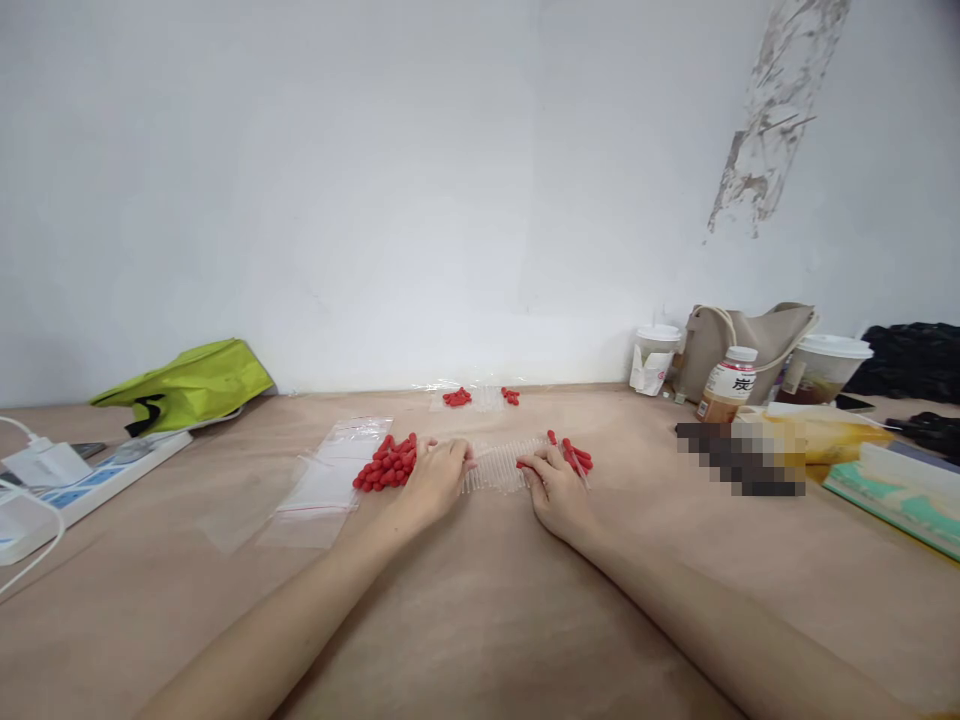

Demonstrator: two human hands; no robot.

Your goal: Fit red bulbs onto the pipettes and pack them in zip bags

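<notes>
Tubes point(495, 467), clear and thin, lie side by side in a row between the two hands, pointing near to far on the brown table covering point(480, 620). The left hand point(439, 476) rests at the left end of this row, palm down with its fingers bent and drawn together; whether it grips anything is too small to tell. The right hand point(559, 490) is at the right end, its thumb and forefinger pinched together on a small red cap point(521, 464), the other fingers curled in.

Just left of the left hand, and partly behind it, sits a heap of red caps point(386, 466). Their near-left side adjoins clear plastic bags point(322, 480) lying flat. Just beyond the right hand, to its far right, is a smaller group of red-ended pieces point(576, 455). Farther off, near the wall point(375, 200), a clear packet point(489, 399) lies with a red cluster point(457, 397) at its left and a smaller one at its right.

At the far left are a yellow-green bag point(195, 385) and, nearer, a white power strip point(127, 473). To the far right stand a lidded cup point(654, 360), a bottle point(727, 385) and a grey-beige bag point(701, 345), well apart from the hands.
</notes>
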